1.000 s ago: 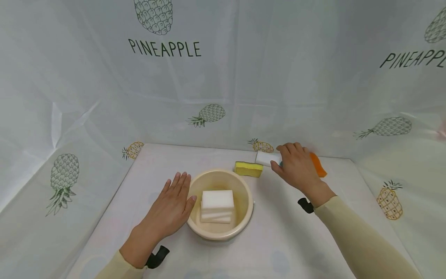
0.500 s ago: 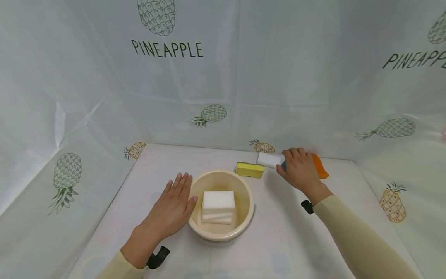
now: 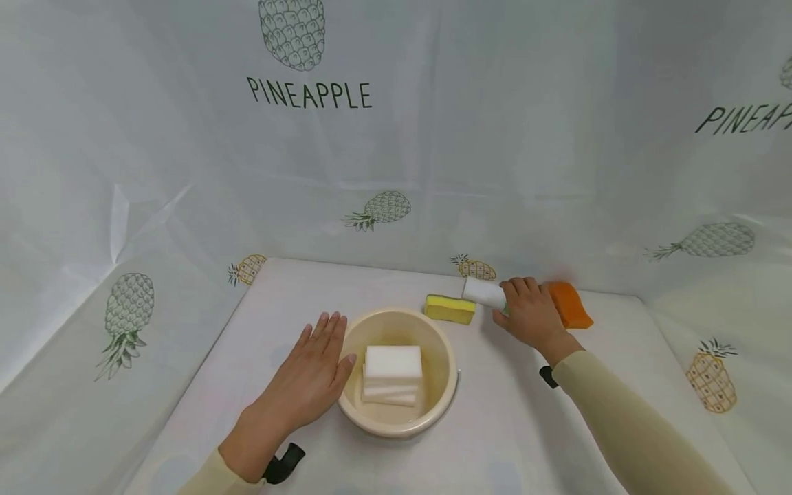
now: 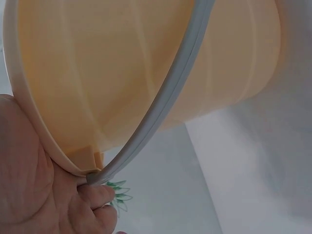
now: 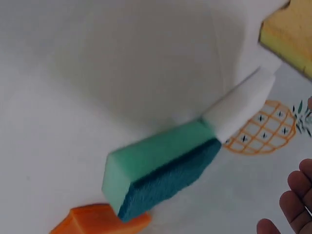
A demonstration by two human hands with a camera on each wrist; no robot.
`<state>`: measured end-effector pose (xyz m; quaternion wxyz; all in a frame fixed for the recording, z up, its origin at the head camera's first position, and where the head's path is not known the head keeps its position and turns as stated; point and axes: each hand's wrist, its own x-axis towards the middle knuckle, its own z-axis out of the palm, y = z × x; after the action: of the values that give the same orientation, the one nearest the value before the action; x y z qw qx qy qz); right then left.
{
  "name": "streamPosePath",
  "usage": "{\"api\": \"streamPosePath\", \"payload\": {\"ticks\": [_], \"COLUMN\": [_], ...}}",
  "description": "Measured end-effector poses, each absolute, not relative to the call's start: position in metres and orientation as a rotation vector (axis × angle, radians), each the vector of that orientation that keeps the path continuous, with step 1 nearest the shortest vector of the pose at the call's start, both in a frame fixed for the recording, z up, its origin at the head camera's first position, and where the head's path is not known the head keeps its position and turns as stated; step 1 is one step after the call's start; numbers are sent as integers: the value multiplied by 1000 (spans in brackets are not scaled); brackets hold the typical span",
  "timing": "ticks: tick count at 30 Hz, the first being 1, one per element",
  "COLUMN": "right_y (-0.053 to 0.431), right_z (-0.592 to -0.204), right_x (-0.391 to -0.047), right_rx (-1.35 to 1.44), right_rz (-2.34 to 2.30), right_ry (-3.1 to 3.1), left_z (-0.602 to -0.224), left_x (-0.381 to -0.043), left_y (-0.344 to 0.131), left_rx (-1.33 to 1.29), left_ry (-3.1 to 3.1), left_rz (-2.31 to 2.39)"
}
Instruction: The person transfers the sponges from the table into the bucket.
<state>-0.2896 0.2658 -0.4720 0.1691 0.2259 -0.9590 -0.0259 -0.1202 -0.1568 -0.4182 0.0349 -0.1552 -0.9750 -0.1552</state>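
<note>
My left hand [image 3: 312, 378] lies flat with straight fingers against the left side of a cream bucket [image 3: 396, 432]. In the left wrist view its fingers touch the rim where the grey handle [image 4: 165, 102] joins. White foam blocks [image 3: 392, 362] sit stacked inside the bucket. At the back right my right hand [image 3: 529, 313] hovers over a green sponge [image 5: 161, 165] with a dark teal scouring side, mostly hidden from the head view. The right wrist view shows its fingertips apart from that sponge. A white foam block [image 3: 485, 293] touches the sponge's end.
A yellow sponge [image 3: 449, 309] stands just behind the bucket, left of the white block. To the right of my right hand lies an orange wavy sponge-like block [image 3: 569, 304]. A white sheet with printed pineapples [image 3: 386, 206] rises behind the table and at both sides.
The head view has shifted slightly. My right hand has moved a little nearer relative to the row of sponges, uncovering more of the orange block. My left hand stays at the bucket.
</note>
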Motion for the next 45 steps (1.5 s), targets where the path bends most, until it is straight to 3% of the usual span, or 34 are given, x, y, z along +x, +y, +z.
{"api": "streamPosePath", "payload": {"ticks": [11,28,45], "right_y": [240,280,288], "right_z": [-487,-494,-518], "right_x": [-293,-336,-348], "right_rx": [697,678,598], "right_rz": [-108,-339,-266], "right_ry": [-2781,-2752,-2931], "left_z": [-419,-420,-418], "left_x": [-120,-121,-116], "left_y": [-157,-158,-157], "left_rx": [-471,-482,-457], "left_ry": [-2986,-3031,-3019], "left_rz": [-475,-486,-458]}}
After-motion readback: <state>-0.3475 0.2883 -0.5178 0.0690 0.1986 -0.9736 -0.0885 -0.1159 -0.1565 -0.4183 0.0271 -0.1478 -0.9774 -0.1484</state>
